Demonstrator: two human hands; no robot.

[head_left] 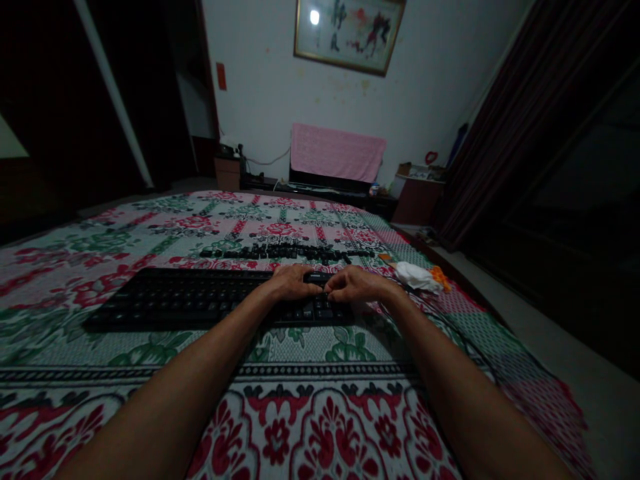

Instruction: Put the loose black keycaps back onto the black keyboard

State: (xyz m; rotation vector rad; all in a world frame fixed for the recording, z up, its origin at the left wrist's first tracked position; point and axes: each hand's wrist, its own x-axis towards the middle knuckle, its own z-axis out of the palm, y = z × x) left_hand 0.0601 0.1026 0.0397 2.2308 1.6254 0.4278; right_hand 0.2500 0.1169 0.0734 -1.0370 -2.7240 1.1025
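A black computer keyboard (185,297) lies flat on the patterned bedspread, its number pad toward the right. My left hand (291,283) grips its far edge, with the thumb stretched across the keys toward the right. Close beside that thumb, my right hand (354,285) is closed in a pinch over the number pad. Whatever sits between its fingertips, perhaps a key, is too small and dark to make out. Behind the keyboard, several loose black keycaps (295,251) are strung out in a rough row.
White crumpled tissue (415,275) and an orange cloth (441,279) lie right of the keyboard, near a dark cable (465,340). The bedspread (280,213) reaches back toward a low stand with a pink cloth (337,152). The bed's edge runs down the right side.
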